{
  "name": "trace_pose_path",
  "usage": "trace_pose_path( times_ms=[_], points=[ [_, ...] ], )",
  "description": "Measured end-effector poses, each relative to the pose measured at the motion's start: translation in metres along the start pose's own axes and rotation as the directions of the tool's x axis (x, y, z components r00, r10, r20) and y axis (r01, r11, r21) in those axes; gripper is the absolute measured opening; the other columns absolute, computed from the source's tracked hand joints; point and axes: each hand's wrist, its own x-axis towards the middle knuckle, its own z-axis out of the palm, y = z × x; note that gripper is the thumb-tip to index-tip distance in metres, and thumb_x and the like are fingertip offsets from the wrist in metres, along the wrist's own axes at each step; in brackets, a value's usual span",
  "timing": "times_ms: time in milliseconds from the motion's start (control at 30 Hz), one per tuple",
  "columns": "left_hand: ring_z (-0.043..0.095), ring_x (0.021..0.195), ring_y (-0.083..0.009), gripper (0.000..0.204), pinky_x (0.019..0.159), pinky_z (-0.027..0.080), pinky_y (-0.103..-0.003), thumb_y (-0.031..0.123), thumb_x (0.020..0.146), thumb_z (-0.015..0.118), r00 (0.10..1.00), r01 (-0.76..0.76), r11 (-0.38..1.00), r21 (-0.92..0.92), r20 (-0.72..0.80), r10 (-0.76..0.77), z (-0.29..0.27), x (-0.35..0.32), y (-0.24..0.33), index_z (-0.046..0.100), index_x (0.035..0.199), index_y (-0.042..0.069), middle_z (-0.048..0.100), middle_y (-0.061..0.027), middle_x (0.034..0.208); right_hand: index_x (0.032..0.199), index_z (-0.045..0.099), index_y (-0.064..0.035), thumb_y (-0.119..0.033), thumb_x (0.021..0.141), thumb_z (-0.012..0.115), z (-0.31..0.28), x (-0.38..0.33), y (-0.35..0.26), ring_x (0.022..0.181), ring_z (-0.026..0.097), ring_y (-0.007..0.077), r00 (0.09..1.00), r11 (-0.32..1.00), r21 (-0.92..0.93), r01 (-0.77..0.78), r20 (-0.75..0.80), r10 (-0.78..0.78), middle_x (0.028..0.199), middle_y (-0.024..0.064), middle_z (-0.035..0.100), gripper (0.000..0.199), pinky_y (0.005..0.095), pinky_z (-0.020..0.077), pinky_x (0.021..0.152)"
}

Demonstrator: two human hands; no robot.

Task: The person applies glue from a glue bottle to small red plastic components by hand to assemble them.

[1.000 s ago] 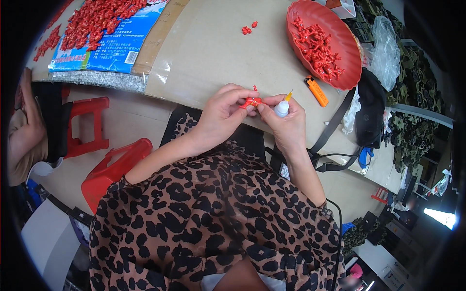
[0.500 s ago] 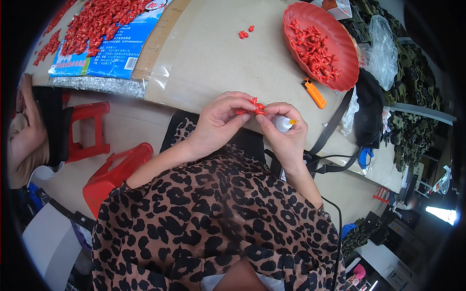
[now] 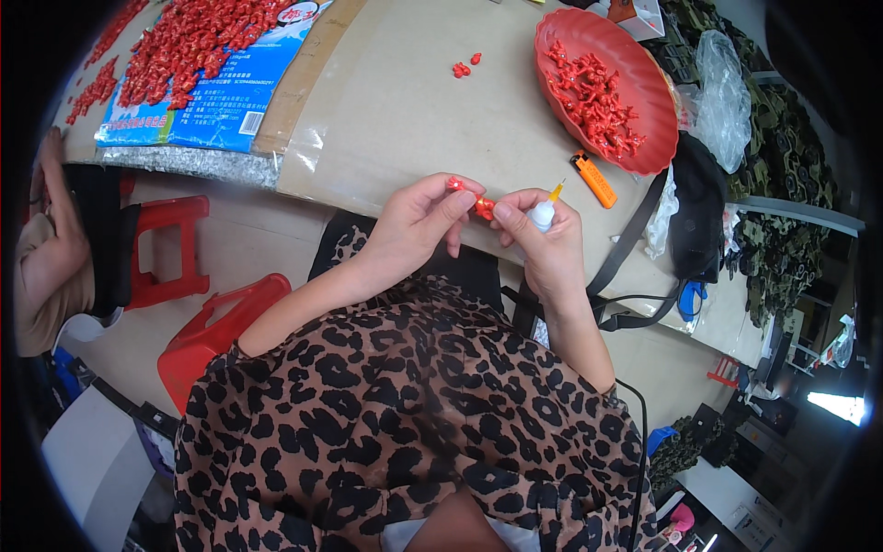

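1. We see the small red figure [image 3: 484,208] between the two hands, at the near edge of the table [image 3: 386,110]; the left thumb covers part of it, so we cannot tell its full shape.
2. The left hand [image 3: 414,223] pinches its left end with thumb and fingers.
3. The right hand [image 3: 552,244] pinches its right end, and also holds a white bottle [image 3: 542,216] with yellow tip, pointing up.
4. To the right, we find an orange lighter [image 3: 598,182]; farther, a red bowl [image 3: 659,115] of similar pieces.
5. Far left, we notice a red heap [image 3: 193,55] upon a blue sheet [image 3: 216,120].
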Motion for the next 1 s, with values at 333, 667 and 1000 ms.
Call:
trace_pose_path(
  times_ms=[333, 667, 1000],
  points=[
    [0.044, 0.051, -0.0039, 0.025, 0.044, 0.04, -0.017, 0.021, 0.088, 0.045, 0.999, 0.035, 0.999, 0.014, -0.036, -0.035, 0.001, 0.001, 0.0, 0.053, 0.096, -0.001, 0.046, -0.0007, 0.069, 0.077, 0.057, 0.0001, -0.01, 0.074, 0.063, -0.001, 0.003, 0.002, 0.055, 0.048, 0.0067, 0.999, 0.988, 0.15, -0.037, 0.024, 0.034, 0.067, 0.0045, 0.056, 0.012, 0.018, 0.0386, 0.049],
    [0.048, 0.059, -0.0067, 0.02, 0.054, 0.043, -0.02, 0.014, 0.086, 0.046, 0.998, -0.023, 1.0, 0.0, -0.067, 0.023, 0.008, 0.03, 0.016, 0.05, 0.098, -0.001, 0.056, -0.0085, 0.087, 0.096, 0.045, -0.0022, 0.0, 0.074, 0.055, -0.017, 0.007, 0.025, 0.073, 0.049, 0.0073, 0.979, 0.953, 0.228, 0.197, -0.09, -0.181, 0.08, 0.0021, 0.049, 0.024, 0.0194, 0.0399, 0.063],
    [0.052, 0.068, -0.0242, 0.013, 0.063, 0.042, -0.033, 0.018, 0.074, 0.059, 0.721, -0.506, 0.294, 0.811, 0.212, 0.659, 0.019, 0.156, 0.044, 0.06, 0.081, 0.007, 0.055, -0.0098, 0.071, 0.101, 0.042, -0.0025, -0.001, 0.077, 0.052, -0.013, 0.002, 0.036, 0.081, 0.05, 0.0142, 0.962, 0.917, 0.29, 0.274, -0.102, -0.255, 0.09, 0.0071, 0.049, 0.027, 0.0274, 0.041, 0.074]
  ],
)
